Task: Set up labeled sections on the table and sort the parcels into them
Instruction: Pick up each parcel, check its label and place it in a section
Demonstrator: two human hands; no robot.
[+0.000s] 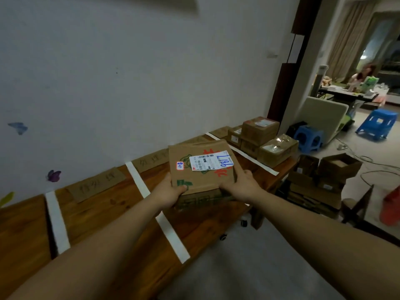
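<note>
Both hands grip flat cardboard parcel [203,167] w/ white label: left hand [171,192] and right hand [242,182] curled on its near corners, held over wooden table [104,213] btwn white tape strips [138,182]

Mount: head-worn, wide-angle, one view only.
Facing: forward and down, tilted, along the table [104,213] toward the wall [129,72].
Nearness: close; forearms fill the bottom, hands [171,192] centre frame.
</note>
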